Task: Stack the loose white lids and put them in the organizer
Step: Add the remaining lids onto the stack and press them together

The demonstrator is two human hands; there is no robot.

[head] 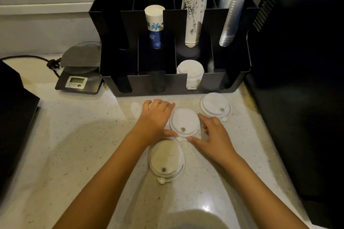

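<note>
Nearest the camera, one white lid (165,160) lies flat on the speckled counter (83,154), dome up, its sip plug trailing off the near rim. Just beyond it, the middle lid (184,124) sits between both hands. The left hand (155,117) rests with its thumb touching the lid's near-left edge and its other fingers spread loosely on the counter behind; the right hand (214,134) has its thumb at the near-right edge and its forefinger reaching toward the far side, the rest curled. Neither hand is closed on the lid; they bracket it, open, with nothing lifted. A third lid (215,106) lies further right, close to the organizer (175,83), whose front slot already holds a stack of white lids (190,74); cups stand in the rear slots

These lids look like thin moulded plastic: very light, a little springy, smooth enough to skid on the polished stone. Pinching the rim at opposite sides seems best, since pressing the dome would likely flex it, and a light touch should let them nest without jamming
</note>
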